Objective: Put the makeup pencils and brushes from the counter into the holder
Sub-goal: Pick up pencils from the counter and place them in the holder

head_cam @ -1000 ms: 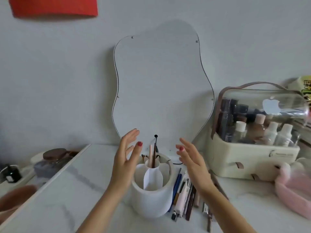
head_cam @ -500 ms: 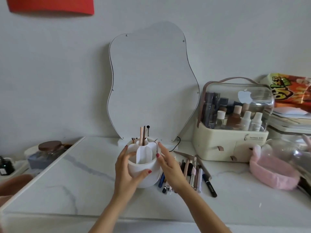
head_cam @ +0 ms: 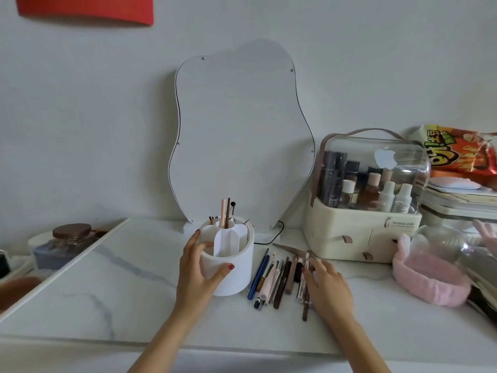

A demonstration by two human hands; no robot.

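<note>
A round white holder [head_cam: 236, 275] with inner dividers stands mid-counter, a pink pencil, a brown pencil and a black-tipped tool upright in it. My left hand [head_cam: 197, 274] wraps its left side, thumb on the front wall. To its right, several makeup pencils and brushes [head_cam: 277, 278] lie side by side on the white marble counter [head_cam: 121, 286]. My right hand [head_cam: 326, 288] rests palm down on the right end of that row, fingers spread over the items; I cannot tell whether it grips any.
A wavy mirror [head_cam: 239, 135] leans on the wall behind the holder, its black cable on the counter. A cream cosmetics case [head_cam: 360, 235] with a clear lid stands at right, beside a pink fluffy headband [head_cam: 427, 281]. A lidded jar [head_cam: 70, 238] sits far left.
My right hand has left the holder and moved right onto the row of pencils. My left hand keeps hold of the holder. The camera view has pulled back from the counter.
</note>
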